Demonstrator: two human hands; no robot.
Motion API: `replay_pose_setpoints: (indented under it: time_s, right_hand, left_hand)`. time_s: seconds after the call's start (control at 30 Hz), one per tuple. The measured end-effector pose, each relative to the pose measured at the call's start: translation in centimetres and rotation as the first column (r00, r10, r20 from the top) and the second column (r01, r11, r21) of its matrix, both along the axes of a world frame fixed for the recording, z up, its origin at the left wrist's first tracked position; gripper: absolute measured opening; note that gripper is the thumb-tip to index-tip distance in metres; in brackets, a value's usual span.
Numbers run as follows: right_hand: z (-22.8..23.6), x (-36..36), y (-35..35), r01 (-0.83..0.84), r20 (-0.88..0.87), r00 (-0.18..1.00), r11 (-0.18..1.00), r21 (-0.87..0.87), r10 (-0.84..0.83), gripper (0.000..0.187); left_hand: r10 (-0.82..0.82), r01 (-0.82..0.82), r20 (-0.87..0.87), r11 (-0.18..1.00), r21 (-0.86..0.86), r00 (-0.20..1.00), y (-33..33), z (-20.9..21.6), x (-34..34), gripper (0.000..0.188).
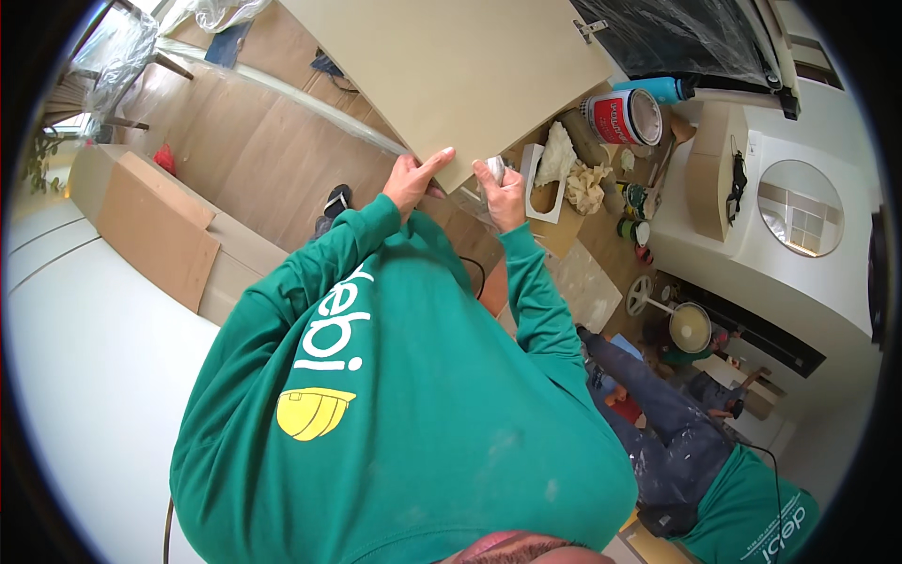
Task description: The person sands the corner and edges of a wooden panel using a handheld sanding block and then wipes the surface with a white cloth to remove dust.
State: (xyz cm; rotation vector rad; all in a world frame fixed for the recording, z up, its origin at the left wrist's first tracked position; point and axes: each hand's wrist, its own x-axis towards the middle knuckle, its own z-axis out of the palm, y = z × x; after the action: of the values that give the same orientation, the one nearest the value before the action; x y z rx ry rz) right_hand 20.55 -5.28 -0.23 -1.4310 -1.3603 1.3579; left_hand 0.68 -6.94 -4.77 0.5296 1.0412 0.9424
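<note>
One bare left hand point(412, 182) is pinching the flat beige board point(460, 75), upper centre of frame, near its lowest corner; the bare right hand point(506, 201) is pinching a small whitish item point(495, 166) (material unclear) nearby. Bracing that corner should be keeping contact even.

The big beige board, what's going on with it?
The camera wearer's left hand grips a corner of the large, flat beige panel, thumb on top. Their right hand, at the panel's edge near that corner, pinches a small whitish thing, too unclear to name. A round can with a red-and-white label sits right of the panel.
</note>
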Motion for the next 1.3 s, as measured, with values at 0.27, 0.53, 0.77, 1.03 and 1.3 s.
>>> replay_pose_setpoints:
  time_s: [0.27,0.53,0.77,1.03,1.3]
  right_hand:
    - [0.3,-0.6,-1.5,-0.055,0.027,0.998,0.998,-0.023,0.056,0.032]
    - [0.3,-1.2,-2.5,-0.139,-0.053,0.990,0.972,-0.189,0.131,0.028]
    - [-0.1,-0.5,-0.7,0.081,0.019,0.997,0.994,-0.078,-0.080,0.031]
    - [0.2,-2.0,-3.2,-0.051,0.025,0.998,0.996,-0.074,0.053,0.036]
    - [-1.6,7.2,8.3,0.254,0.034,0.966,0.967,0.023,-0.255,0.031]
  left_hand:
    - [0.010,-0.010,0.009,1.000,0.009,1.000,-0.5,-0.5,0.2,0.060]
    - [0.007,-0.011,0.078,0.999,0.044,0.997,0.4,1.8,0.4,0.055]
    - [0.013,-0.015,0.056,1.000,0.027,0.998,0.1,1.9,0.2,0.058]
    - [0.046,-0.046,0.053,0.999,0.008,0.998,-0.1,2.1,0.2,0.056]
    - [0.042,-0.042,-0.010,0.998,-0.046,0.999,-0.1,2.5,0.5,0.053]
